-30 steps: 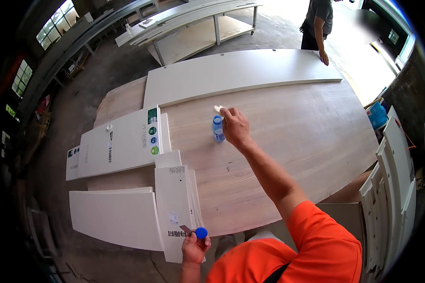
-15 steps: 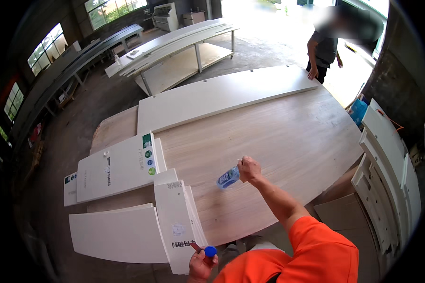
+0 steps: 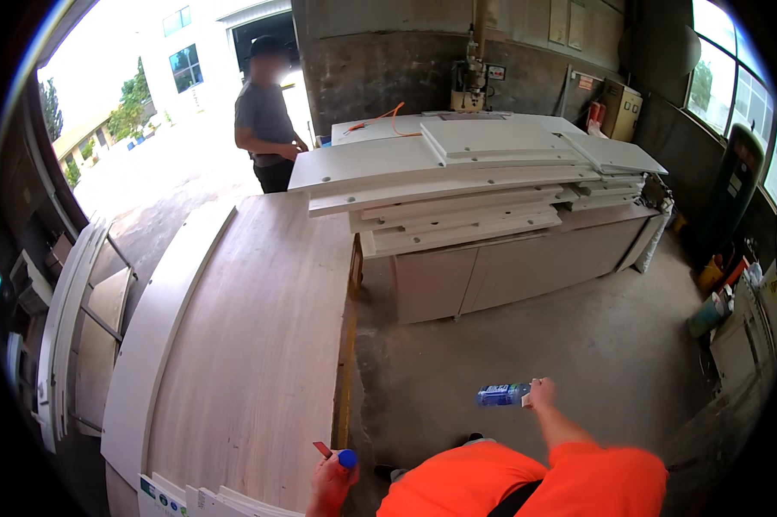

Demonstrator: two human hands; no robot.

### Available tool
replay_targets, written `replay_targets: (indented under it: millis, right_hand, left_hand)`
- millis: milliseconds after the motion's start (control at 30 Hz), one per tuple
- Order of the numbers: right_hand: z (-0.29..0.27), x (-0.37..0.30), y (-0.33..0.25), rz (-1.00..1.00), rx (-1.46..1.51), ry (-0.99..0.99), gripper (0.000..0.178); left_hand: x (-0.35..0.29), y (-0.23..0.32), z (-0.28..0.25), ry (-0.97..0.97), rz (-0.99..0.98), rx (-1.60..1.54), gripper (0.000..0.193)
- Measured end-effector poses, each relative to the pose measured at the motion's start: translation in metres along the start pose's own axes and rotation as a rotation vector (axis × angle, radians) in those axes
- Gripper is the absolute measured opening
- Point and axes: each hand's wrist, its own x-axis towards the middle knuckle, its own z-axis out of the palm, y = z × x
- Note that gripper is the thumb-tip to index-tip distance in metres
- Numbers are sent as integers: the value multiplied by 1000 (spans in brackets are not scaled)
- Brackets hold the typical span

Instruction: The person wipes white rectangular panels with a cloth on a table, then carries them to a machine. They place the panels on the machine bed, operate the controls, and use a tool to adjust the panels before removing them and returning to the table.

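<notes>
My right hand is closed around the end of a clear plastic bottle with a blue label. The bottle lies almost level in the air over the concrete floor, its far end pointing left. Something small and white shows beside my fingers. Near the table's right edge, my left hand is closed on a round blue-topped thing and a flat red strip, whose exact kinds I cannot make out. A large wood-grain board covers the table to the left of that hand.
White panels are stacked on a cabinet-like bench ahead. One long white panel lies along the board's left side. A person in a grey shirt stands beyond the table. Canisters and boards line the right wall.
My view has swung right, from the table to the panel stack. The bottle has gone from above the board to above the floor. Both hands keep their hold.
</notes>
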Motion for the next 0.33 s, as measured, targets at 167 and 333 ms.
replay_targets:
  millis: [167, 333]
  right_hand:
    - [-86, 3, 137, 625, 900, 170, 22]
    - [-132, 20, 309, 875, 1127, 397, 22]
  left_hand:
    - [78, -19, 177, -268, -127, 21, 20]
    - [141, -134, 345, -470, -405, 18, 18]
